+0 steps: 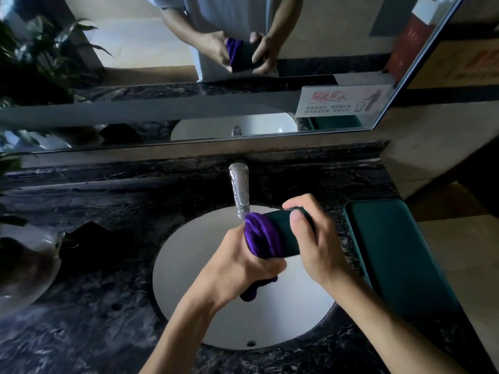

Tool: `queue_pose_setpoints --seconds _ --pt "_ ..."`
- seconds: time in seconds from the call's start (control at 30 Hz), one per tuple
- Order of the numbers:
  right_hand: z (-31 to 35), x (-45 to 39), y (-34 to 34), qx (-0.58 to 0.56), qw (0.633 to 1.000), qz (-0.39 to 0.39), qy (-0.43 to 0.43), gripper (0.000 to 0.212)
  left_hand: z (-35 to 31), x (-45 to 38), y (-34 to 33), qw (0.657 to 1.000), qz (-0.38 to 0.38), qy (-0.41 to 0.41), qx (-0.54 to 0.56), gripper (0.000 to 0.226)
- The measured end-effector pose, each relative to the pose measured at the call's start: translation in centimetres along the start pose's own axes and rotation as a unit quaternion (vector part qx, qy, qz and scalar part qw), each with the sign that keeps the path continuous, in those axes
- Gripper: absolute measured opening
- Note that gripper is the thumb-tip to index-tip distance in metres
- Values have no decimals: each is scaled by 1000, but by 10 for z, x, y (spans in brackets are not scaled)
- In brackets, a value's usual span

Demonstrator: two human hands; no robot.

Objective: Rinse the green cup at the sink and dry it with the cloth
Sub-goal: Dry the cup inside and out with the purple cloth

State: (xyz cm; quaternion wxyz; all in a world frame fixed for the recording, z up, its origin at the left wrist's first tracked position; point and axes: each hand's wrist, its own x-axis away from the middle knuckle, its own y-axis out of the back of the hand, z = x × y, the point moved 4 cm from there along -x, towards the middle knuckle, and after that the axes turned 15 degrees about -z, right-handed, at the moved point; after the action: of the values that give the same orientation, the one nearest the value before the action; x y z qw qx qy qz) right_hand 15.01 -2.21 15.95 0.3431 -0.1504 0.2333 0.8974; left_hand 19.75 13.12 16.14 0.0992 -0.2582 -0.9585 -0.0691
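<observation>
Both hands are wrapped tight: green cup (283,236) gripped by right hand (310,238), purple cloth (260,238) stuffed in by left hand (243,260), over the sink (189,279).

You've got a dark green cup (286,233) with a deep purple cloth (260,238) bunched at it, over a plain white sink (189,265). Black surface (94,306) with pale grey marbled veining, shiny chrome tap (239,190), dark green tray (399,255) on your right.

Both bare forearms reach in from the lower edge. The left hand (243,261) is clenched; the right hand (314,238) grips with thumb on top.
</observation>
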Motion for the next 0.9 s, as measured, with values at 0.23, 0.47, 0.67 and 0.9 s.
queue_pose_setpoints --seconds 0.23,0.47,0.67,0.9 --pt "14 -7 5 40 991 120 -54 47 0 2 6 997 -2 8 83 23" --pt "25 -8 3 31 997 36 63 31 -8 6 8 998 17 11 59 14" --pt "13 -3 1 -22 983 111 -146 30 -13 10 5 999 1 -38 -2 33" --pt "29 -2 4 17 996 57 70 27 -11 12 12 999 22 27 33 42"
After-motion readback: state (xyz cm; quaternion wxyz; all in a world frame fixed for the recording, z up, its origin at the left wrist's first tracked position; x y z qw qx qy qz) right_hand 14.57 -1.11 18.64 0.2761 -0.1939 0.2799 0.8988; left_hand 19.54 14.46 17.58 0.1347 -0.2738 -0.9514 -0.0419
